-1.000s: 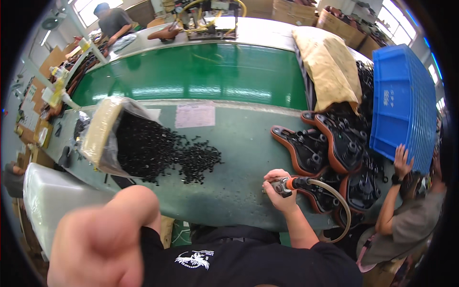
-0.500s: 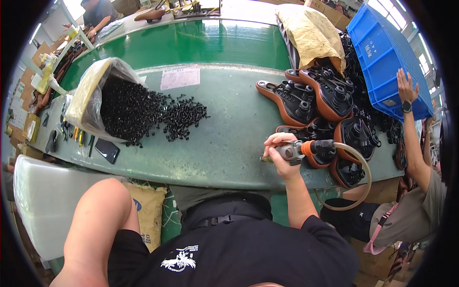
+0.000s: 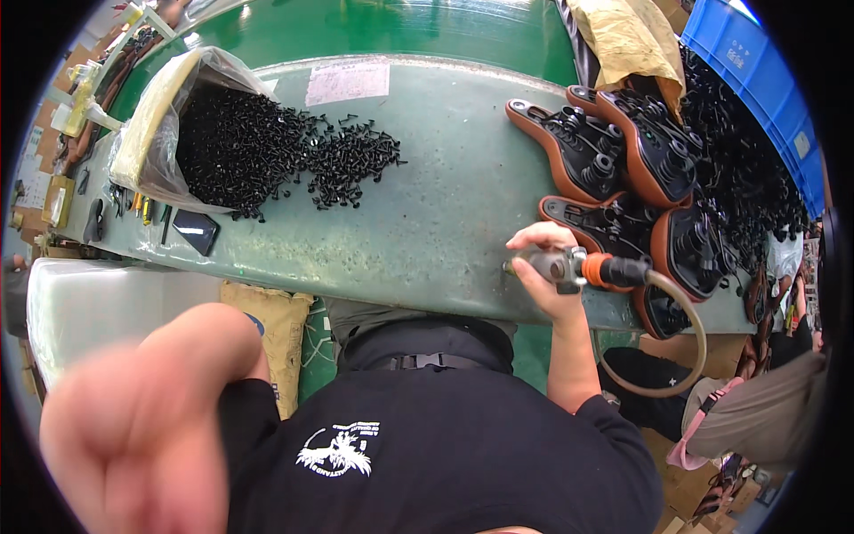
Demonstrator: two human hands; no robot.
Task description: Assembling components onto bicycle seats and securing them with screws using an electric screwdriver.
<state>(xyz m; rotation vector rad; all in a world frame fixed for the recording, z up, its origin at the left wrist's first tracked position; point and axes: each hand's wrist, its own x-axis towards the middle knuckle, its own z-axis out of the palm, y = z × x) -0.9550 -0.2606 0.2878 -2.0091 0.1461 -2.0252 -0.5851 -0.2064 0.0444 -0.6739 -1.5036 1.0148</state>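
Your right hand [image 3: 544,267] is wrapped around a power screwdriver [image 3: 569,265] at the near edge of the bench [image 3: 445,205], its hose [image 3: 676,356] looping down off that edge. Your left hand [image 3: 133,436] is lifted close to the camera, blurred; I cannot tell whether it is open or closed, and it seems to hold nothing. Keep the screwdriver upright and your wrist straight, and bring one saddle close before driving. Five or so upturned saddles [image 3: 623,151] lie at the right end, some overlapping, so the count is unsure. One bag [image 3: 151,133] at the left end spills black screws [image 3: 347,160], too many to count. One blue crate [image 3: 756,80] stands by the far right corner.
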